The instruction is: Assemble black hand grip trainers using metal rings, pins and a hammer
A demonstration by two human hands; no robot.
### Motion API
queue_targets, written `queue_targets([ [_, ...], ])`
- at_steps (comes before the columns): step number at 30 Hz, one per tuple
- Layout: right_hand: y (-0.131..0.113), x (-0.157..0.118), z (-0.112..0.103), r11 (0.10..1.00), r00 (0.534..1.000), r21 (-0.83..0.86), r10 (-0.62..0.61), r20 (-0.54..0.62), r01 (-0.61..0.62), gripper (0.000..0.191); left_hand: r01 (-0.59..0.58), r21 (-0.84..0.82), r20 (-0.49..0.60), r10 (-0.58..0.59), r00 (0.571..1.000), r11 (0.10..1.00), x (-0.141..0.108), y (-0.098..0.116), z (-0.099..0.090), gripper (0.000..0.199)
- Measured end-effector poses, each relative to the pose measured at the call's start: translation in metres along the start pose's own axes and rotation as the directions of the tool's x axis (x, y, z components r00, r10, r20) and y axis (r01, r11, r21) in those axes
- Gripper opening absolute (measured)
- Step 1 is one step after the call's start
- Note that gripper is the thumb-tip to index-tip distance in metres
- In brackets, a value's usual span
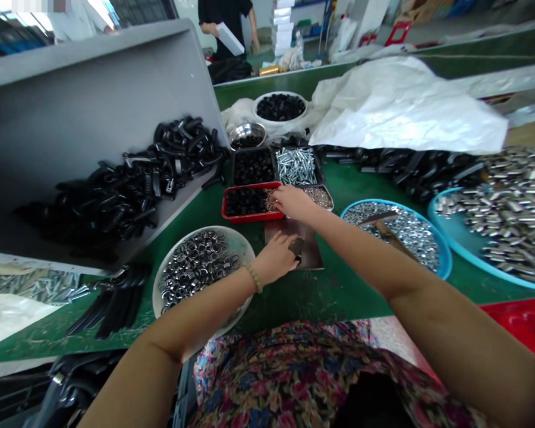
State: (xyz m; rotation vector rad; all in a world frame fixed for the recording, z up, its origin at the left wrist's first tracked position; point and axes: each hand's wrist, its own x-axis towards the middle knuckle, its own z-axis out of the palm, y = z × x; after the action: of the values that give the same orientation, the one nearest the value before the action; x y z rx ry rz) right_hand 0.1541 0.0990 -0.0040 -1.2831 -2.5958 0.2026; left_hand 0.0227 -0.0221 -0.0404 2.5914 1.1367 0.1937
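While reaching across a scuffed green workbench [339, 297], two bare forearms, a beaded bracelet [254, 277] on the left wrist. Left hand [274, 258] curled, fingers [285, 252] arched over a small dark piece [296, 248] on a dull metal plate [311, 254]; any pinch hidden from view. Right hand [294, 202] angled downward, fingertips [277, 199] low at the rim of a red plastic tray [249, 218] of black ribbed parts, grip impossible to tell. Low, close fingers well suited to such tiny parts. Beside the hands, a round white bowl [245, 252] of shiny steel rings and a shallow blue basin [446, 255] of silvery nuts. Farther off, matte black handles [160, 166] heaped on a grey metal slab [93, 107], and crinkled white plastic sheeting [405, 107].
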Motion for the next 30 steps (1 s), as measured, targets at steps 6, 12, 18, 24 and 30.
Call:
queue_targets([
  [6,-0.003,0.034,0.012,0.992,0.995,-0.094,-0.08,0.057,0.085,0.019,0.007,0.056,-0.104,-0.002,0.995,0.998,-0.009,0.001,0.017,0.045],
  [12,0.006,0.012,-0.001,0.999,1.0,-0.023,-0.027,-0.008,0.027,0.025,0.163,-0.102,-0.163,-0.178,0.97,0.981,-0.012,0.005,0.016,0.051],
  [18,0.012,-0.075,-0.007,0.88,0.994,0.464,0.111,0.001,-0.099,0.02,0.246,-0.162,-0.125,-0.267,0.956,0.956,-0.003,0.004,0.02,0.057],
  [24,0.007,-0.108,0.01,0.897,0.961,0.356,0.214,0.173,-0.263,0.011,0.289,-0.127,-0.136,-0.305,0.942,0.949,-0.003,0.005,0.022,0.056],
  [30,-0.005,-0.108,0.02,0.99,0.992,0.095,0.098,0.083,-0.106,0.015,0.273,-0.103,-0.144,-0.286,0.947,0.956,-0.003,0.008,0.021,0.052],
])
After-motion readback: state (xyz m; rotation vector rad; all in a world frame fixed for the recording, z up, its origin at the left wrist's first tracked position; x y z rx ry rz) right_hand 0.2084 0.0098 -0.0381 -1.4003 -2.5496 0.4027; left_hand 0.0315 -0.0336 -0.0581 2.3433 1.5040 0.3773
